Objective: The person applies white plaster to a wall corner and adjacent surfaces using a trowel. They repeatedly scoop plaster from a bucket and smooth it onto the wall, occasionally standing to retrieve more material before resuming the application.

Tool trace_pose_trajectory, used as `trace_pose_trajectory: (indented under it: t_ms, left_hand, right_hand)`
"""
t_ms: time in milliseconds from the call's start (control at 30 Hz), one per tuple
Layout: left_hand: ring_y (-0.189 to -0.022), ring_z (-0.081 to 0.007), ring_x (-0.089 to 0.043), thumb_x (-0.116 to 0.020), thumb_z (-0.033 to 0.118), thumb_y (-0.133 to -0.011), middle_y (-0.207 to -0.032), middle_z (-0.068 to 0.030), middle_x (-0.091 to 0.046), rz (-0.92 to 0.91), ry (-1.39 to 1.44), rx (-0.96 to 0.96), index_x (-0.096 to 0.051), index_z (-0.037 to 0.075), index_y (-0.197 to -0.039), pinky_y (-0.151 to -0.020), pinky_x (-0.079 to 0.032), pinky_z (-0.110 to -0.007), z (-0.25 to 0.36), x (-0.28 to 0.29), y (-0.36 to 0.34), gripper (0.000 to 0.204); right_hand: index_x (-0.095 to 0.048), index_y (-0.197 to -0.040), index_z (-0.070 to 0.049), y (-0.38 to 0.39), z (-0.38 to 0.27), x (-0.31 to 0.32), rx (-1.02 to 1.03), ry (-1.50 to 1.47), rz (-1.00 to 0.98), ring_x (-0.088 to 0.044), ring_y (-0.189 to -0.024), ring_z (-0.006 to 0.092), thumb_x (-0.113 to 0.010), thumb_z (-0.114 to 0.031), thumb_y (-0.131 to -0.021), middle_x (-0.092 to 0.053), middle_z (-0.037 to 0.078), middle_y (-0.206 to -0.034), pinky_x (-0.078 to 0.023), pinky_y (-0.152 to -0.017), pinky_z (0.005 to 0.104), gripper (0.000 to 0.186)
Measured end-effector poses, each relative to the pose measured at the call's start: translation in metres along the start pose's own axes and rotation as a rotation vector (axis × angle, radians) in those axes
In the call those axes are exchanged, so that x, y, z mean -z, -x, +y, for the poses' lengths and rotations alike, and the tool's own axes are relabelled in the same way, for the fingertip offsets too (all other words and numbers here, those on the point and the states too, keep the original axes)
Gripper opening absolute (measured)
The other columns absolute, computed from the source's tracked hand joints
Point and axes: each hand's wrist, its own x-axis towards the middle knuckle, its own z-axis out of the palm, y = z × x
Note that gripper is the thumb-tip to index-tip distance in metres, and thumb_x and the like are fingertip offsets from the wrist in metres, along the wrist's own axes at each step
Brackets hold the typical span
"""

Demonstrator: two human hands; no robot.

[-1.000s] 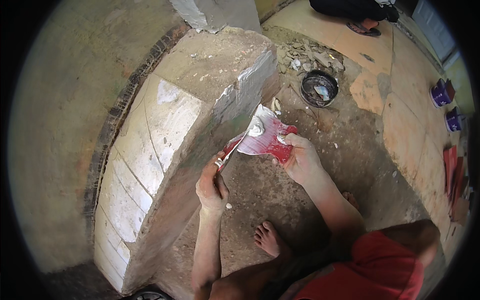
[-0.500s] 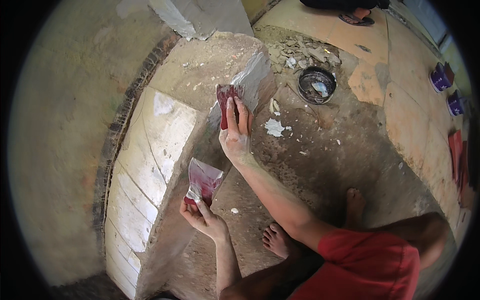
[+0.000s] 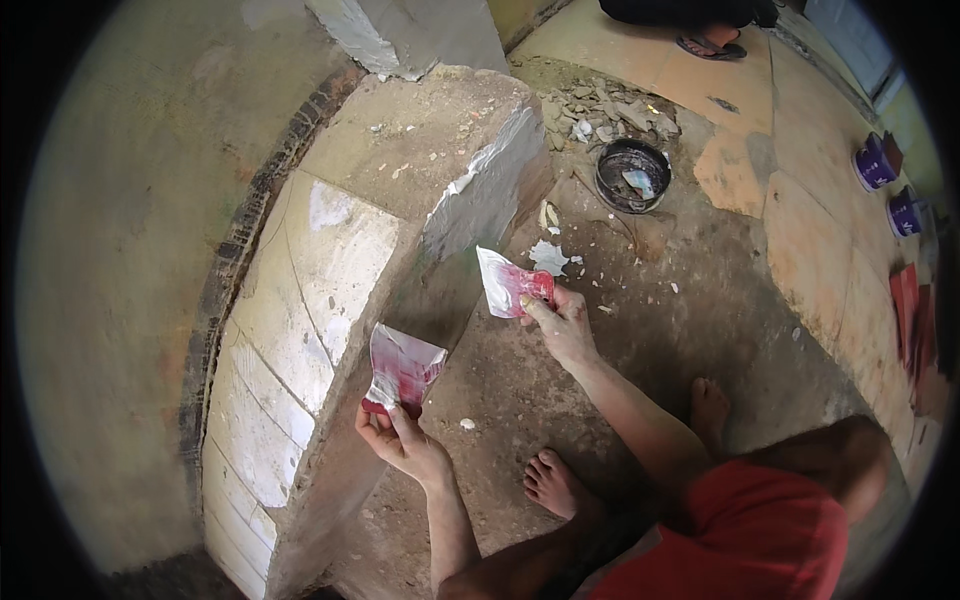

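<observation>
My left hand (image 3: 412, 452) grips a red putty knife (image 3: 402, 370) by its lower end, its flared blade upward and smeared with white putty. In my right hand (image 3: 562, 325) is a second red putty knife (image 3: 517, 285), with white putty along its blade edge, pointing up and left. It is apart from the low ledge (image 3: 430, 120), over the floor. Fresh white putty (image 3: 483, 190) coats part of the ledge's side face, with a raised ridge along the upper edge.
A round black pan (image 3: 633, 175) with a whitish piece inside sits on the floor beside rubble (image 3: 610, 108). White tiles (image 3: 310, 270) cover the nearer ledge top. Two purple tubs (image 3: 876, 162) stand far right. A person's sandalled foot (image 3: 712, 44) shows at the back.
My right hand has pulled its putty knife off the ledge's side, down and to the right, and turned it so its white-loaded blade shows. My left hand has barely moved.
</observation>
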Motion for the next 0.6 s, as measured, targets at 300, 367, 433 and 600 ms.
trace_pose_trajectory:
  t_ms: [300,367,433,600]
  left_hand:
    - [-0.11,-0.018,-0.062,-0.054,0.004,-0.104,-0.126,-0.0106,-0.062,-0.049,0.047,0.089,-0.041,0.004,-0.138,-0.091,-0.05,-0.036,-0.01,-0.003,0.004,0.036]
    - [-0.107,-0.0166,-0.063,-0.052,0.004,-0.105,-0.123,-0.0102,-0.063,-0.053,0.045,0.097,-0.04,0.005,-0.138,-0.089,-0.051,-0.033,-0.009,-0.011,0.007,0.035]
    - [-0.105,-0.016,-0.063,-0.051,0.004,-0.106,-0.122,-0.01,-0.063,-0.049,0.023,0.11,-0.04,0.005,-0.138,-0.089,-0.052,-0.033,-0.01,-0.009,0.01,0.034]
    - [-0.107,-0.0168,-0.062,-0.051,0.005,-0.106,-0.124,-0.0104,-0.062,-0.052,-0.012,0.14,-0.04,0.005,-0.138,-0.09,-0.052,-0.034,-0.016,-0.001,0.018,0.034]
  right_hand:
    - [-0.072,-0.115,0.0,-0.099,-0.081,0.019,0.102,0.098,-0.368,-0.069,-0.079,0.011,-0.074,-0.022,-0.097,-0.076,0.005,-0.093,-0.054,-0.076,0.0288,0.029]
    - [-0.072,-0.115,-0.001,-0.12,-0.068,0.014,0.156,0.04,-0.369,-0.069,-0.08,0.011,-0.074,-0.023,-0.097,-0.076,0.004,-0.093,-0.054,-0.076,0.0286,0.029]
    - [-0.072,-0.116,-0.001,-0.133,-0.064,0.005,0.183,0.03,-0.374,-0.069,-0.081,0.0107,-0.075,-0.023,-0.096,-0.076,0.004,-0.094,-0.054,-0.076,0.0282,0.029]
    - [-0.072,-0.116,-0.002,-0.178,-0.051,0.016,0.248,0.031,-0.347,-0.065,-0.078,0.0098,-0.077,-0.022,-0.096,-0.076,0.002,-0.095,-0.053,-0.074,0.028,0.029]
